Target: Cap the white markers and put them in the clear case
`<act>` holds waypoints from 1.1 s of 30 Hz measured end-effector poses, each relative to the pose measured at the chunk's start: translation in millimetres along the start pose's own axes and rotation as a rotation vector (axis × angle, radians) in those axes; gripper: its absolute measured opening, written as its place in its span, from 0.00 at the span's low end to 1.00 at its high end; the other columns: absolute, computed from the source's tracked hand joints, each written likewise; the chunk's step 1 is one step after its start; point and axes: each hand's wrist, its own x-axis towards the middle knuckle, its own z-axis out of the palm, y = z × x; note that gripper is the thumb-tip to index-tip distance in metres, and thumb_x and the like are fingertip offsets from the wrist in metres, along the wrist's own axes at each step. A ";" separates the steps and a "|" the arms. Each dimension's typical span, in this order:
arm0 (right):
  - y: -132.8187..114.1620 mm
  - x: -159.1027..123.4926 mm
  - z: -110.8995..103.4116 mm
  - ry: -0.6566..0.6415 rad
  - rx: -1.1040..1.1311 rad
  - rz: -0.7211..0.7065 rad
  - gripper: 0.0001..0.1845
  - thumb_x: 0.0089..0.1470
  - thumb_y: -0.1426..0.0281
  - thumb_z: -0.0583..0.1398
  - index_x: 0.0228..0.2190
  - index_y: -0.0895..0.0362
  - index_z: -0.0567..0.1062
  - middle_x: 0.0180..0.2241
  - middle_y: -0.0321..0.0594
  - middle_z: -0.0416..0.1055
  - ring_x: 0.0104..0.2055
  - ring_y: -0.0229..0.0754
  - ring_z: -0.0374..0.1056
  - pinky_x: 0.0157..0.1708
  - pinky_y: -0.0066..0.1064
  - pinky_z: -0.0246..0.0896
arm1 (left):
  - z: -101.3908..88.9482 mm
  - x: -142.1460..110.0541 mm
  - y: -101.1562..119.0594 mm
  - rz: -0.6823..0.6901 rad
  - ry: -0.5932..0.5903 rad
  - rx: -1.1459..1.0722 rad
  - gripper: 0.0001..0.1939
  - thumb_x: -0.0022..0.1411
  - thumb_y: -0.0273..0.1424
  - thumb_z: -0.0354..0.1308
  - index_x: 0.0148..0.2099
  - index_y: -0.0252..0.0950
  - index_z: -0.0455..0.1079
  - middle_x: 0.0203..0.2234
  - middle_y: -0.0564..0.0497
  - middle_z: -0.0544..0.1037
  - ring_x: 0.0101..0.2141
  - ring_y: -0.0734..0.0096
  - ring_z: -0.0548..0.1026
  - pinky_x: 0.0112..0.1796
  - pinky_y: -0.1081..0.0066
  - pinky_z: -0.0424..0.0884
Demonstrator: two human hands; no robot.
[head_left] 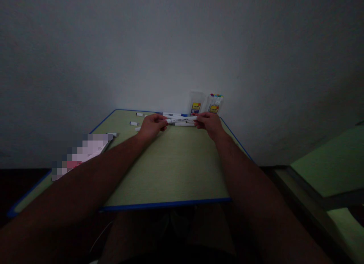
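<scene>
Between my two hands a white marker pen (pixel 183 120) is held roughly level above the far part of the table. My left hand (pixel 152 125) is closed around its left end, and my right hand (pixel 209 123) pinches the right end. Behind and below it, more white markers lie on the table, one with a blue end (pixel 184 115) among them. Left of my left hand lie loose marker caps, one with a dark end (pixel 134 124) and another (pixel 139 114) farther back. My fingers hide parts of the held marker's ends.
Against the wall stand a clear plastic case (pixel 196 101) and a second case (pixel 215 104) full of markers with coloured ends. A partly blurred pink-white booklet (pixel 91 152) lies on the left of the blue-edged table (pixel 176 165), a white cap (pixel 113 134) beside it.
</scene>
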 end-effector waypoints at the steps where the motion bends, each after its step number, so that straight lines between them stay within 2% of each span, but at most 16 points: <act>1: 0.6 0.4 -0.2 -0.003 0.001 -0.003 0.05 0.52 0.80 0.63 0.27 0.60 0.76 0.26 0.40 0.77 0.23 0.35 0.72 0.22 0.24 0.68 | -0.3 0.4 -0.7 0.001 -0.003 0.006 0.03 0.50 0.22 0.64 0.31 0.32 0.75 0.19 0.51 0.75 0.19 0.75 0.71 0.25 0.72 0.70; 22: -4.3 -2.5 -0.8 -0.004 0.044 0.019 0.07 0.52 0.82 0.62 0.26 0.60 0.76 0.21 0.38 0.74 0.21 0.36 0.71 0.23 0.26 0.71 | -1.4 0.1 0.2 0.068 -0.020 0.040 0.03 0.49 0.25 0.64 0.30 0.32 0.76 0.18 0.51 0.76 0.19 0.75 0.70 0.25 0.72 0.66; 33: -5.4 -1.4 0.3 -0.003 0.051 0.021 0.07 0.51 0.81 0.62 0.25 0.59 0.73 0.22 0.38 0.75 0.23 0.35 0.71 0.25 0.27 0.71 | 1.7 -2.2 9.8 0.014 0.009 0.016 0.02 0.49 0.23 0.63 0.29 0.31 0.75 0.17 0.52 0.74 0.19 0.76 0.68 0.24 0.73 0.66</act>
